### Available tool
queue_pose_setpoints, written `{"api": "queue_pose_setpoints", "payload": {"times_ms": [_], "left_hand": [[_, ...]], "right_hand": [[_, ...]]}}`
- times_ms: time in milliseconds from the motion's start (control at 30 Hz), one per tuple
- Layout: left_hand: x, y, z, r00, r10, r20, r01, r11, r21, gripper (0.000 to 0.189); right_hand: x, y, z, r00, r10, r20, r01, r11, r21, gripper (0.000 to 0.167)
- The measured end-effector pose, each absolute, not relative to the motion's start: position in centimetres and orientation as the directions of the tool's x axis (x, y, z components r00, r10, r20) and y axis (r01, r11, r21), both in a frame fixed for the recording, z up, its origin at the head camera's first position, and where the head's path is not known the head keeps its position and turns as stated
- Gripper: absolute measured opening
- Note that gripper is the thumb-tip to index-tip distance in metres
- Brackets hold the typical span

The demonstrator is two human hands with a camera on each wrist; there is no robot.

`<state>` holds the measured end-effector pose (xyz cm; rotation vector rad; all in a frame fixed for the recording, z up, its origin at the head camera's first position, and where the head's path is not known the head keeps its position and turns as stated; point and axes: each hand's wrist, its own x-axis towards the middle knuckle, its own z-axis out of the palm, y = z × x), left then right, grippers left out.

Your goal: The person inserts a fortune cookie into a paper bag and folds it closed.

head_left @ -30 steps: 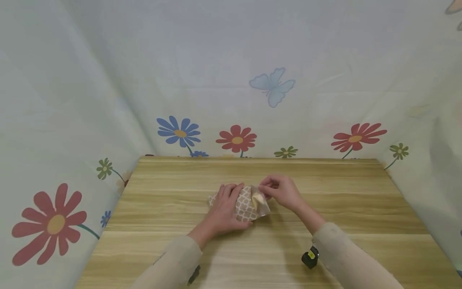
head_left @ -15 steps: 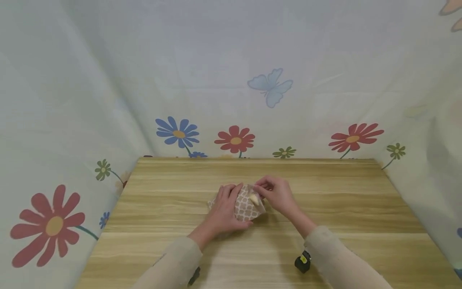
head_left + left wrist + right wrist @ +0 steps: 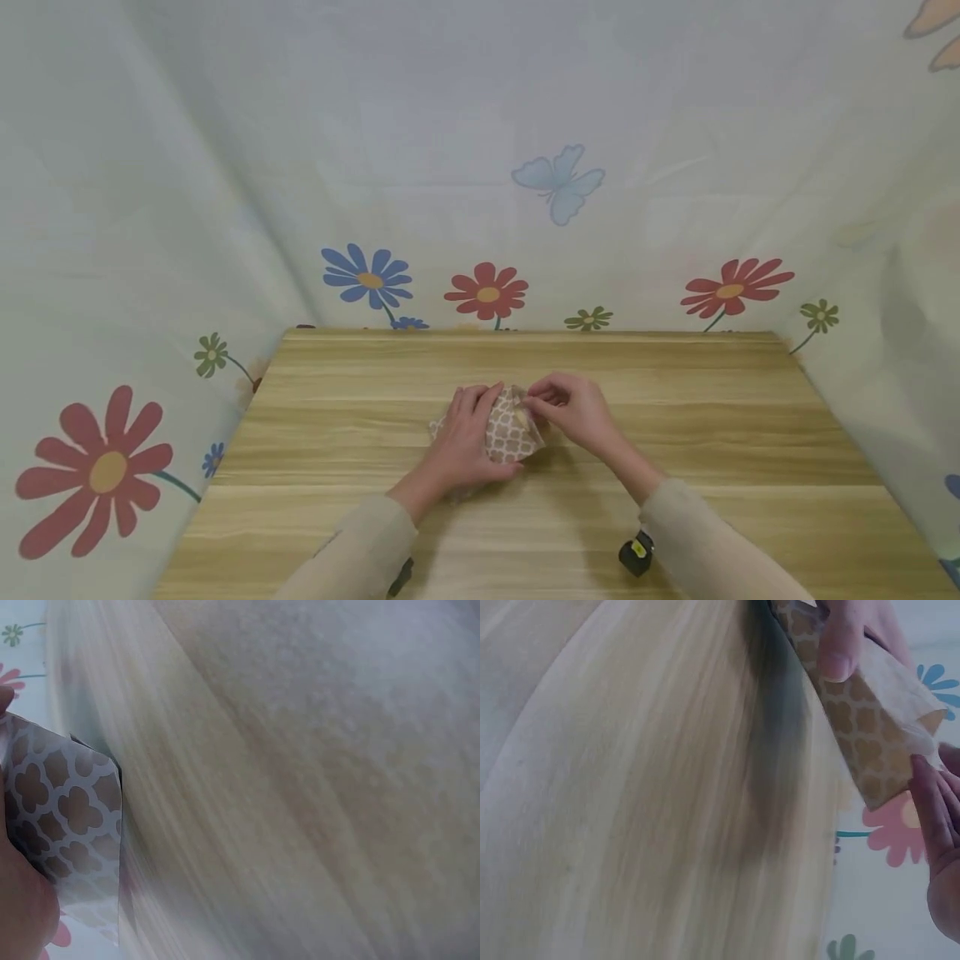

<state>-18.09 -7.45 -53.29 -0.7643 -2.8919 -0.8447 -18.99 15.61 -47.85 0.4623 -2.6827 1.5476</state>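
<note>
Tan patterned bag [image 3: 512, 437] sits clamped in the left grip [image 3: 467, 440] while the right grip [image 3: 574, 407] pinches its mouth [image 3: 921, 718], likely needing steadiness next.

Dim light casts soft shadows on the tabletop [image 3: 720, 425], wrist views hazy.

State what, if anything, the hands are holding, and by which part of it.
A patterned packet: the left hand grips it across its body, and the right hand pinches the edge of its open end.

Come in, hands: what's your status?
Left hand gripping tan-and-white lattice-patterned paper bag. Right hand pinching it at one end. Nothing visibly in the way.
</note>
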Motion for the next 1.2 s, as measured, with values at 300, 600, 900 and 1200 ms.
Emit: {"api": "queue_pose_setpoints", "payload": {"times_ms": [300, 600, 900, 1200], "left_hand": [[-17.9, -7.3, -53.0, -0.868, 0.459, 0.191, 0.487, 0.706, 0.515, 0.124], [-17.9, -7.1, -53.2, -0.873, 0.445, 0.200, 0.475, 0.680, 0.559, 0.124], [-17.7, -6.8, -52.7, -0.896, 0.394, 0.204, 0.429, 0.648, 0.630, 0.123], [-17.6, -6.4, -52.3, -0.905, 0.373, 0.203, 0.410, 0.644, 0.646, 0.134]], "right_hand": [[-17.8, 15.9, -47.9, -0.914, -0.369, 0.169, -0.340, 0.469, -0.816, 0.013], [-18.2, 18.4, -47.5, -0.947, -0.259, 0.190, -0.291, 0.442, -0.849, 0.014], [-18.5, 20.3, -48.1, -0.940, -0.341, 0.010, -0.182, 0.476, -0.860, 0.021], [-18.7, 19.0, -47.0, -0.898, -0.438, 0.042, -0.248, 0.424, -0.871, 0.010]]}}
